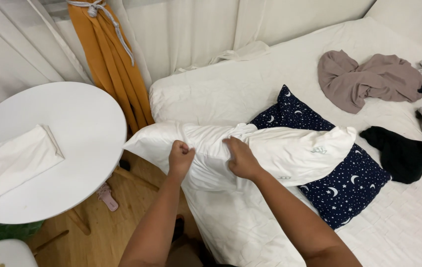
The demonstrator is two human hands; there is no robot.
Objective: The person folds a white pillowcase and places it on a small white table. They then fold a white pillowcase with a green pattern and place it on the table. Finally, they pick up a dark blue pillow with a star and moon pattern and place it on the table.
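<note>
**Both hands bunching a white pillowcase at the bed's edge**

The bed (270,74), covered in a white quilted sheet, fills the right side of the view. A round white bench (82,113) stands to its left on the wooden floor, carrying a folded white cloth (13,160). Behind, pale curtains hang with an orange drape (109,59) tied by a cord.

Across the bed's near corner lies a pillow in a white pillowcase (290,151), resting partly on top of a dark blue pillow with moons and stars (349,188). Further back lie a taupe garment (364,79) and a black garment (399,151), well apart from the hands.

The left hand (180,157) is closed in a fist, its grip pinching the pillowcase fabric near the pillow's left end. The right hand (241,157), just beside it, has its fingers curled into a gathered fold of the same pillowcase, grip pressed together on the cloth.
</note>
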